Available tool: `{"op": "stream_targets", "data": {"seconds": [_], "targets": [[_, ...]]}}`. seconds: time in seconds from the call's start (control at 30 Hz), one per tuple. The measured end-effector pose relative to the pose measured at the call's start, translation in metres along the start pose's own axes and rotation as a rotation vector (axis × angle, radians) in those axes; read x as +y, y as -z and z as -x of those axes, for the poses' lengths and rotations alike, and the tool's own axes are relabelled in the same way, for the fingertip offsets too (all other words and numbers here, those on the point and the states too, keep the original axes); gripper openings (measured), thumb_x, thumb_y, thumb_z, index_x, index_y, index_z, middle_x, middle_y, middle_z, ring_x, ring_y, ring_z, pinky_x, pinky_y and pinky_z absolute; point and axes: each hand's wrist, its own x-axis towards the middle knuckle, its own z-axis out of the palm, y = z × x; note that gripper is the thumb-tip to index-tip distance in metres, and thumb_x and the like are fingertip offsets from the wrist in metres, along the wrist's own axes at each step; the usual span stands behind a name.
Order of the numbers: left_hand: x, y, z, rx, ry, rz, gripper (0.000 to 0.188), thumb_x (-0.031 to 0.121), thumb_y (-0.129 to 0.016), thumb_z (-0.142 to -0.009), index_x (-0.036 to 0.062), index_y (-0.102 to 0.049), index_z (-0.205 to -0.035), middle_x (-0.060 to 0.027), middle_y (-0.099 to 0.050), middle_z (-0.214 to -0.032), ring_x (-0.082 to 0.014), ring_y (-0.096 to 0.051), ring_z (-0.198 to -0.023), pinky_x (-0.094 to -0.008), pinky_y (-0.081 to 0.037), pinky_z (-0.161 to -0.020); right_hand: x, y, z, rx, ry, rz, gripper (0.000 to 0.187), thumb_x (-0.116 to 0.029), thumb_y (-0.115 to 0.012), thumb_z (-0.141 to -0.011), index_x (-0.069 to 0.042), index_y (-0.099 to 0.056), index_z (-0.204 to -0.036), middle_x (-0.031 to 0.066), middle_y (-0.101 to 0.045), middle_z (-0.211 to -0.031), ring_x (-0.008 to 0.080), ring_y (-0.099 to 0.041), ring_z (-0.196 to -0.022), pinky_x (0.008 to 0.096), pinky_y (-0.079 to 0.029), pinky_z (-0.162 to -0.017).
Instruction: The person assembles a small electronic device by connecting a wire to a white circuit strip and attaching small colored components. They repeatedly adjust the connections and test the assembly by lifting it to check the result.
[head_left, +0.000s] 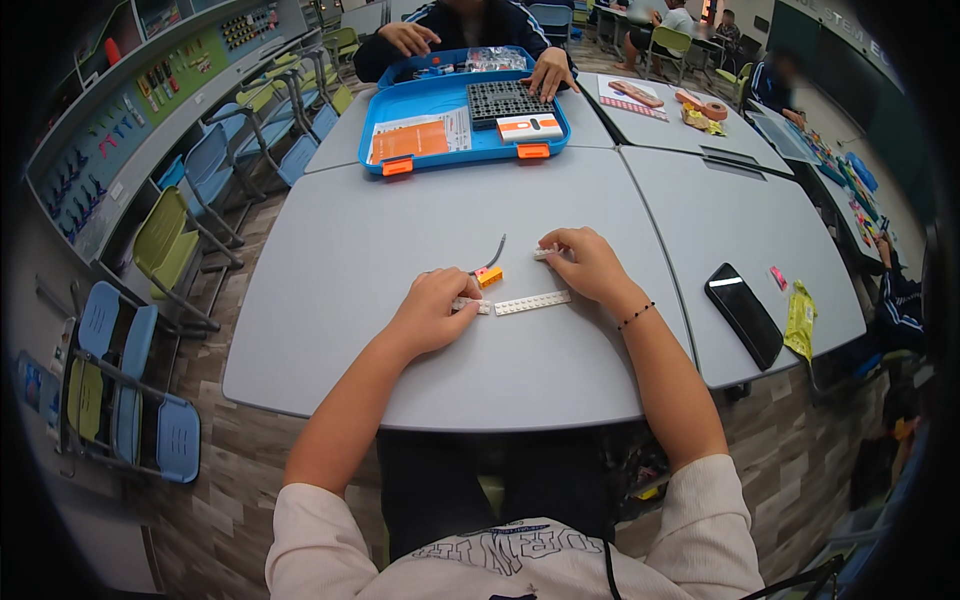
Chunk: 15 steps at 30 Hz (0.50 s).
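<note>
My left hand (436, 308) is closed on a small white studded brick (472, 306), which rests at the table top. My right hand (588, 266) pinches another white studded piece (546, 253) between thumb and fingers; part of it is hidden by the hand. Between the two hands a long white studded plate (532, 303) lies on the grey table (540, 380), its left end close to the brick in my left hand. Just beyond my left fingers sits an orange brick (490, 277), with a pink bit beside it and a thin grey curved piece (501, 250) behind.
A blue tray (375, 110) with orange latches stands at the far side, holding papers, a dark grid and a white-orange box. A person's hands (550, 72) are at it. To the right lie a black phone (744, 315) and a yellow wrapper (800, 320).
</note>
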Motion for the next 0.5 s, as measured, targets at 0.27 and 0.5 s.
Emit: {"op": "stream_targets", "data": {"seconds": [0.27, 0.5], "targets": [[-0.005, 0.007, -0.003, 0.012, 0.221, 0.265, 0.012, 0.011, -0.06, -0.081, 0.004, -0.068, -0.087, -0.0061, -0.061, -0.083, -0.0139, -0.053, -0.073, -0.0278, -0.043, -0.069, -0.001, 0.003, 0.001, -0.017, 0.03, 0.067, 0.014, -0.011, -0.063, -0.081, -0.009, -0.068, -0.094, 0.0085, -0.067, -0.096, 0.0239, -0.058, -0.096, 0.0353, -0.048, -0.085], [-0.013, 0.013, -0.003, -0.117, 0.281, 0.335, 0.017, 0.013, -0.063, -0.077, 0.0077, -0.075, -0.088, -0.0046, -0.067, -0.075, -0.0095, -0.053, -0.064, -0.0253, -0.043, -0.06, 0.0, 0.006, -0.001, -0.042, 0.014, 0.031, 0.013, -0.013, -0.064, -0.079, -0.01, -0.069, -0.091, 0.0071, -0.067, -0.094, 0.0223, -0.06, -0.093, 0.0337, -0.048, -0.084]]}}
